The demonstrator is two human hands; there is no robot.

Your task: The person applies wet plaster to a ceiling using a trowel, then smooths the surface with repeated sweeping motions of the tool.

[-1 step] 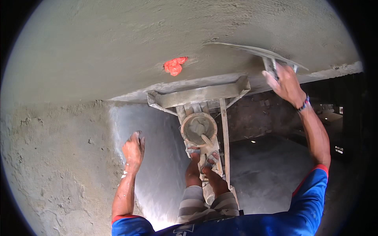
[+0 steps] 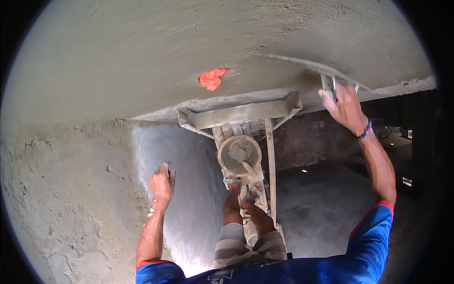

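Observation:
My right hand [image 2: 349, 108] is closed around the handle of a long plastering trowel [image 2: 309, 64]. The trowel's thin blade lies along the wet grey plastered wall [image 2: 156, 52], tilted, with its far end close to the surface. My left hand [image 2: 161, 182] hangs in front of the rough plaster on the left, its fingers curled in and nothing seen in them. A crumpled red plastic plug [image 2: 213, 79] sticks out of the wall, left of the trowel. Below it stands a round bucket [image 2: 222, 158] holding grey mortar and what looks like a handled tool.
I stand on a narrow plank scaffold [image 2: 257, 189], my feet right behind the bucket. A mortar-smeared wooden frame [image 2: 241, 113] sits between bucket and wall. An upright wooden pole [image 2: 271, 170] runs at its right. Far below lies the dusty floor [image 2: 317, 203].
My right hand and the trowel have shifted slightly down and to the right. My left hand has moved a little to the right and lower.

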